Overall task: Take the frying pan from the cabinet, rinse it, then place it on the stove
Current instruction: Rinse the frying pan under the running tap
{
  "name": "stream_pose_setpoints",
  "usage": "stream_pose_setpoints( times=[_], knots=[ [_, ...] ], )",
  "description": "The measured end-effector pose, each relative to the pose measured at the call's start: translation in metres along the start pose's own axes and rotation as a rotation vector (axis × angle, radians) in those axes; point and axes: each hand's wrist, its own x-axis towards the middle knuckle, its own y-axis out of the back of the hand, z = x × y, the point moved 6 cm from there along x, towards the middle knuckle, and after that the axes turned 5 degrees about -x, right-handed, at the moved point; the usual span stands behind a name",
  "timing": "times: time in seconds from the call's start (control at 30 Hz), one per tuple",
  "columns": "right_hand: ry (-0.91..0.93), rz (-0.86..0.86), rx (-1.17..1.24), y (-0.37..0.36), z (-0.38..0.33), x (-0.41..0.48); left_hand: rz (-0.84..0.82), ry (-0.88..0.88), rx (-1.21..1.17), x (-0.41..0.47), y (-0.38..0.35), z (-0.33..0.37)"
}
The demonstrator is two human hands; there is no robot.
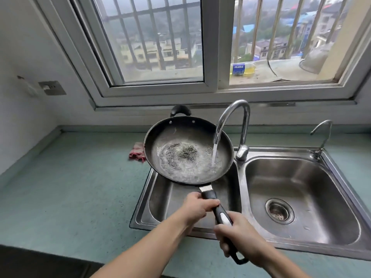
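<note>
- A barred window point(210, 57) stands over a pale green counter point(80, 187), with houses and hills outside.
- A steel sink point(240, 177) with two basins is set into the counter; the right basin shows a round drain strainer point(279, 211).
- A tall curved tap point(246, 125) rises from the back of the sink between the basins, its spout turned to the left basin. A smaller tap point(326, 137) stands at the sink's far right corner.
- The frying pan point(160, 133) is held in the air over the left basin, under the tall tap's spout and well clear of the basin floor.
- A stream of water point(214, 155) runs from the spout onto the right side of the pan's inside. Water pools across the bottom, with dark specks gathered near the middle.
- The pan has a small black loop grip point(180, 110) on its far side and a long black handle point(222, 216) pointing back towards the person.
- The left hand point(197, 207) grips the handle close to the pan, fingers curled over the top of it.
- The right hand point(239, 235) grips the handle further back, fingers wrapped round it, just ahead of the loop at its end.
- A crumpled red cloth point(137, 152) lies on the counter, partly hidden behind the pan's left edge.
- A metal socket plate point(52, 88) sits on the left wall.
</note>
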Motion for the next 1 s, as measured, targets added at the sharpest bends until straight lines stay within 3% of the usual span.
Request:
stream_pose_setpoints(
  times=[0.13, 0.37, 0.53, 0.7, 0.83, 1.0],
  knots=[
    [-0.003, -0.12, 0.323, -0.023, -0.013, 0.007, 0.115, -0.054, 0.076, -0.015, 0.022, 0.021],
    [-0.177, -0.275, 0.885, -0.066, -0.017, 0.004, 0.373, -0.054, 0.437, -0.047, 0.049, 0.045],
    [-0.192, -0.414, 1.147, -0.084, -0.019, -0.004, 0.417, -0.068, 0.577, -0.063, 0.047, 0.052],
    [-0.152, -0.659, 1.477, -0.099, -0.026, -0.015, 0.478, -0.123, 0.685, -0.083, 0.041, 0.062],
    [-0.164, -0.77, 1.558, -0.108, -0.023, -0.024, 0.503, -0.156, 0.715, -0.097, 0.034, 0.062],
    [-0.229, -0.561, 1.313, -0.098, -0.009, -0.033, 0.405, -0.092, 0.609, -0.089, 0.032, 0.034]
  ],
)
